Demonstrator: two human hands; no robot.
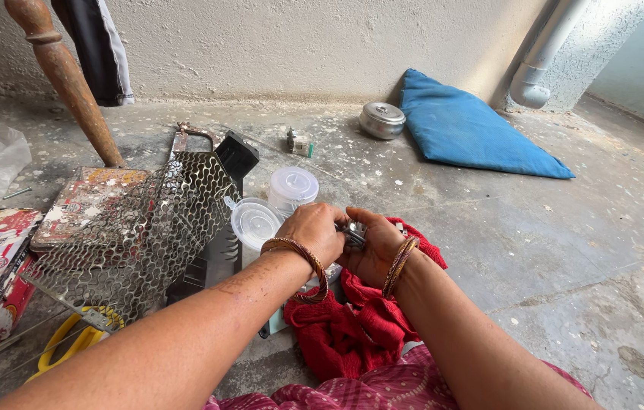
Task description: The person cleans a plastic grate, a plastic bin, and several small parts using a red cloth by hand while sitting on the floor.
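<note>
A: What do the two hands hold?

B: The left hand (314, 231) and the right hand (371, 247) meet over a small metal object (354, 234). Both are closed around it from opposite sides, the fingers curled. What kind of object it is, I cannot tell; only a shiny grey part shows between the hands.

A: And under the hands?

B: A red knitted cloth (352, 323) lies directly below and a little to the right of the right hand, touching its wrist.

A: What is near the left hand?

B: Just beyond it stand two clear plastic containers with lids (273, 205). Further to the left of this hand leans a metal mesh grill (136, 231), and behind that a wooden handle (71, 83) rises up. Below the left forearm, yellow scissors (67, 342) lie on the floor (550, 250).

A: Far from the right hand?

B: Yes, well beyond it, by the wall, a round steel tin (382, 120) sits beside a blue cushion (474, 129).
</note>
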